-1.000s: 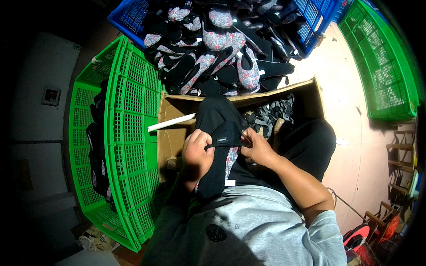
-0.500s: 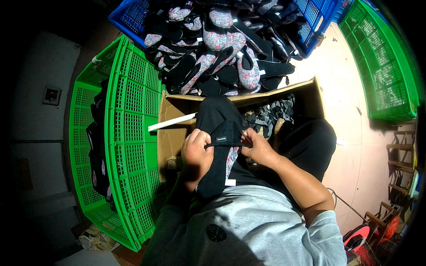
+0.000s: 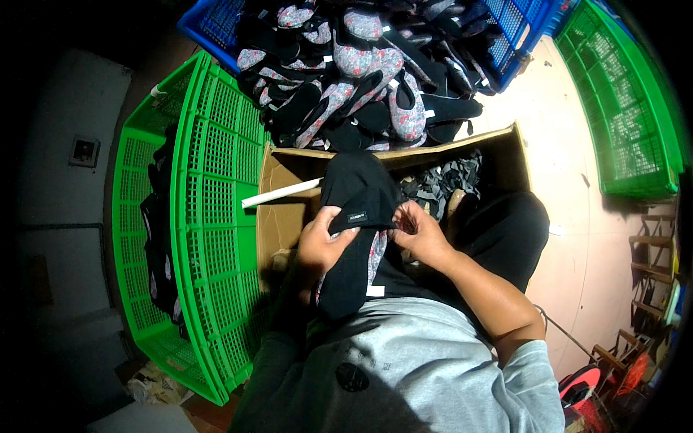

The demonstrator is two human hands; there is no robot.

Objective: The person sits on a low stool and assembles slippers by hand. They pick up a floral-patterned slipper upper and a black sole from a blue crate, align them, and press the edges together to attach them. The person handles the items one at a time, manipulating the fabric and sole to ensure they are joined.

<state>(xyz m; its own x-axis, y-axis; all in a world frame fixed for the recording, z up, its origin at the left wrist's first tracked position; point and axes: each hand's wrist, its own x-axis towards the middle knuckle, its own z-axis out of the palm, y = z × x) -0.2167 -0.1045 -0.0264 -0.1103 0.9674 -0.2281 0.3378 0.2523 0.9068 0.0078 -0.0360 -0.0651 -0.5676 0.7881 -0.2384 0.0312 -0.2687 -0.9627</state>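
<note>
A black cloth slipper [image 3: 343, 281] with grey-and-red floral fabric along its side lies over my lap. A small dark label [image 3: 357, 216] shows on its black upper part, and a white tag [image 3: 375, 291] sticks out near the heel end. My left hand [image 3: 323, 242] is closed on the slipper's left edge, its thumb lying over the cloth below the label. On the opposite edge my right hand [image 3: 421, 232] pinches the fabric between thumb and fingers. Whatever lies under the left hand's fingers is hidden.
Ahead, a blue crate [image 3: 521, 30] overflows with similar floral slippers [image 3: 408, 112]. A cardboard box [image 3: 280, 206] holding dark scraps [image 3: 451, 180] stands before my knees, with a white tube [image 3: 281, 193] across its left side. Green crates [image 3: 216, 166] stand left and far right.
The label has shifted slightly left and away from me, and its cloth lies flatter. My left thumb has changed position on the fabric. Both hands keep hold of the slipper.
</note>
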